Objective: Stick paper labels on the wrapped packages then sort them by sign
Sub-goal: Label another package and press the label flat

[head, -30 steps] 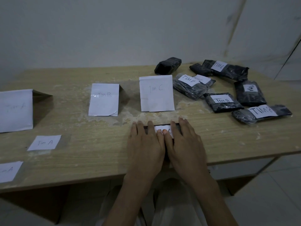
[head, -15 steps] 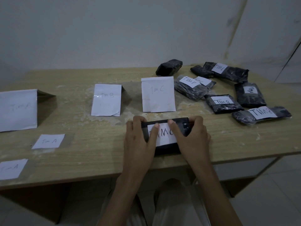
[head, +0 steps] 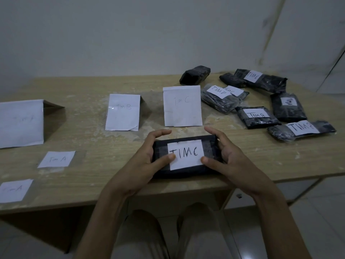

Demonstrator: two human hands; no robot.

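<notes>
Both hands, the left hand (head: pixel 143 161) and right hand (head: pixel 226 156), grip the ends of a black wrapped package (head: pixel 186 174) at the table's (head: pixel 112 165) near edge, thumbs pressing its "TIM C" label (head: pixel 185 154). The "Tim C" sign (head: pixel 182 106) stands just behind it.

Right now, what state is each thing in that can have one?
Held package: labelled TIM C, not yet sorted.
Left hand: grips it, thumb on the label.
Right hand: grips it, thumb on the label.
Tim C sign: standing.
Tim B sign: standing.
Back package: no label visible.
</notes>
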